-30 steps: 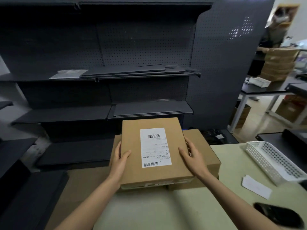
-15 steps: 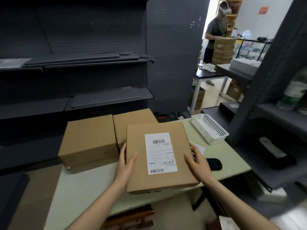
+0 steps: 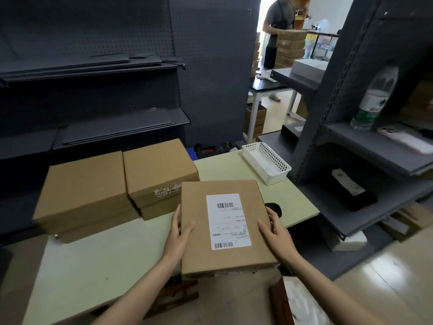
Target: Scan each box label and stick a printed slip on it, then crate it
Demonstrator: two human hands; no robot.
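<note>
The flat brown cardboard box (image 3: 225, 228) with a white barcode label (image 3: 228, 221) is held over the table's near edge; the left hand (image 3: 179, 233) and right hand (image 3: 276, 231) grip its sides. At ten o'clock, more brown boxes (image 3: 121, 184) wait. No scan or slip shows yet

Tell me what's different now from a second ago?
The labelled box, held at its sides by the left hand and right hand, has been lifted off the stacked boxes and carried rightward, past the table's near edge. The grip and the white basket are unchanged.
</note>
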